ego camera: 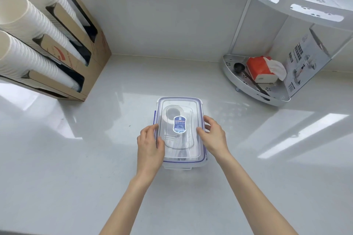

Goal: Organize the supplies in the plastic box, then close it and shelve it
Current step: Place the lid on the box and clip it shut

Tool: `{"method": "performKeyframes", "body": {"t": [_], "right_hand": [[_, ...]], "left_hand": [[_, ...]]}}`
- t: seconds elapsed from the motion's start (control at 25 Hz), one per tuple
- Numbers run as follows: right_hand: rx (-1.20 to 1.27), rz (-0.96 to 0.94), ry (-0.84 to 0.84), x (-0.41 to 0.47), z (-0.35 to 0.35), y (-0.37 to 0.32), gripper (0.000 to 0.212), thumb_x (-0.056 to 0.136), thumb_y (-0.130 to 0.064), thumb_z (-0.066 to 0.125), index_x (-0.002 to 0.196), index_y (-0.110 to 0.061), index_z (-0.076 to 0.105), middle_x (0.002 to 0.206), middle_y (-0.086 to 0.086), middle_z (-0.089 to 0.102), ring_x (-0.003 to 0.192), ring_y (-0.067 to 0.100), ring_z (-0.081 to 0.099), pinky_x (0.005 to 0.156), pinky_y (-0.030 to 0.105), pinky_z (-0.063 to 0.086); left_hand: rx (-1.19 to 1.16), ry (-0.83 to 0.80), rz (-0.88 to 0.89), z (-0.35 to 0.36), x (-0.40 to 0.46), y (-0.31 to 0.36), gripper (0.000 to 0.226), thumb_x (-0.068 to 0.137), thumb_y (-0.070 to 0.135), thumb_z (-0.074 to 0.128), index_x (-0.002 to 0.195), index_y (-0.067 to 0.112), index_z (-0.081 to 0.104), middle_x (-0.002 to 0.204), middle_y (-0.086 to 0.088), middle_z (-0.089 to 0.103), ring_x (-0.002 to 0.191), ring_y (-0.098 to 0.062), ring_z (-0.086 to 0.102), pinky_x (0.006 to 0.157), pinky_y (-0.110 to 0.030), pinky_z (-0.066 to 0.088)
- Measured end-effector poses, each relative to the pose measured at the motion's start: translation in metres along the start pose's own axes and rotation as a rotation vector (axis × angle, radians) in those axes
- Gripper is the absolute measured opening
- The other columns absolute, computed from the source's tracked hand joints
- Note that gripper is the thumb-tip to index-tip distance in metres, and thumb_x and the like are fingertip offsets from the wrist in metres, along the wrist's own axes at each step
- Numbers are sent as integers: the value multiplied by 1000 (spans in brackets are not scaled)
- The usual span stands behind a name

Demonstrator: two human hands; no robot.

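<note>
A clear plastic box (pixel 180 164) with a blue-sealed lid (pixel 179 101) stands on the white counter in the middle of the view. The lid lies on top and carries a blue label (pixel 179 124). Through it I make out a dark round item and pale shapes inside. My left hand (pixel 150 146) presses on the box's left side, fingers over the lid edge and its blue side latch. My right hand (pixel 213 135) holds the right side, thumb on the lid, fingers down over the right edge.
A white two-tier corner shelf (pixel 271 99) stands at the back right; its lower tier holds an orange tissue pack (pixel 261 68), a black scoop (pixel 238 66) and a printed carton (pixel 305 61). A cardboard rack (pixel 95 47) with stacked paper cups (pixel 38 30) fills the left.
</note>
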State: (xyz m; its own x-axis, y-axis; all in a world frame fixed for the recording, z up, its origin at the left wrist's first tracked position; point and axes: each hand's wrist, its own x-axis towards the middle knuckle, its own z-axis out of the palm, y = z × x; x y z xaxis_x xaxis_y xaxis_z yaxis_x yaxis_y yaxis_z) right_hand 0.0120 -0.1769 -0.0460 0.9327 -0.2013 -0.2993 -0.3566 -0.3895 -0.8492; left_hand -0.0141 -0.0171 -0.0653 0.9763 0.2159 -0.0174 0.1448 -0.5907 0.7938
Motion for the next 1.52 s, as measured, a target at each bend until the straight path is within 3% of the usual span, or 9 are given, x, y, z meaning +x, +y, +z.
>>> {"method": "performKeyframes", "body": {"t": [0.08, 0.32, 0.52, 0.64, 0.8, 1.04, 1.2, 1.32, 1.52], "right_hand": [[-16, -4, -9, 1, 0, 2, 50, 89, -12, 51, 138, -11, 41, 142, 4, 47, 127, 20, 48, 98, 23, 37], [32, 6, -7, 1, 2, 8, 51, 90, -16, 52, 139, -15, 40, 143, 5, 46, 126, 20, 48, 97, 23, 36], [231, 313, -144, 2, -4, 13, 73, 88, -35, 57, 146, -11, 19, 144, 15, 40, 131, 27, 43, 107, 33, 34], [260, 390, -163, 6, -6, 17, 79, 85, -39, 60, 143, -4, 21, 142, 14, 43, 125, 30, 49, 106, 40, 41], [213, 253, 13, 6, 0, 16, 51, 82, -29, 66, 125, -5, 51, 120, 12, 60, 103, 28, 61, 90, 38, 51], [92, 143, 59, -2, 2, 7, 35, 87, -22, 58, 118, -6, 54, 117, 12, 61, 92, 24, 55, 79, 29, 44], [-28, 88, 99, 1, 5, 6, 27, 89, -18, 53, 108, 0, 60, 109, 18, 65, 98, 33, 58, 77, 29, 40], [-119, 51, 111, 2, 9, 8, 25, 89, -19, 50, 97, 1, 61, 103, 24, 64, 85, 33, 51, 73, 29, 37], [-141, 30, 113, 3, 10, 10, 26, 90, -20, 49, 95, 2, 62, 102, 25, 63, 84, 33, 51, 73, 30, 37]], "left_hand": [[-63, 9, -63, -1, 6, 0, 38, 88, 8, 45, 126, 6, 45, 130, -14, 45, 114, -28, 46, 97, -30, 34], [-83, 15, -85, 5, 8, 1, 34, 91, 9, 41, 124, 2, 43, 129, -15, 44, 117, -29, 44, 94, -29, 34], [-118, 29, -137, 8, 7, -4, 35, 90, 11, 42, 125, 7, 43, 132, -11, 47, 123, -29, 33, 101, -38, 30], [-224, -2, -191, 7, 6, -6, 35, 91, 16, 44, 126, 14, 41, 135, -10, 43, 126, -27, 33, 104, -39, 29], [-340, -53, -235, 3, 4, -6, 36, 91, 23, 45, 126, 22, 40, 134, -9, 43, 126, -21, 39, 101, -33, 32], [-340, -81, -278, 2, 4, -5, 37, 91, 26, 44, 128, 26, 38, 131, -10, 45, 126, -26, 42, 103, -40, 34], [-348, -85, -273, 1, 3, -4, 36, 91, 26, 44, 127, 26, 38, 129, -7, 48, 126, -26, 43, 105, -41, 35], [-355, -93, -279, 1, 4, -4, 36, 91, 27, 45, 126, 28, 38, 129, -9, 51, 124, -25, 45, 103, -39, 36], [-375, -95, -274, -1, 4, -4, 37, 90, 27, 48, 125, 29, 40, 125, -9, 51, 105, -17, 48, 93, -31, 38]]}}
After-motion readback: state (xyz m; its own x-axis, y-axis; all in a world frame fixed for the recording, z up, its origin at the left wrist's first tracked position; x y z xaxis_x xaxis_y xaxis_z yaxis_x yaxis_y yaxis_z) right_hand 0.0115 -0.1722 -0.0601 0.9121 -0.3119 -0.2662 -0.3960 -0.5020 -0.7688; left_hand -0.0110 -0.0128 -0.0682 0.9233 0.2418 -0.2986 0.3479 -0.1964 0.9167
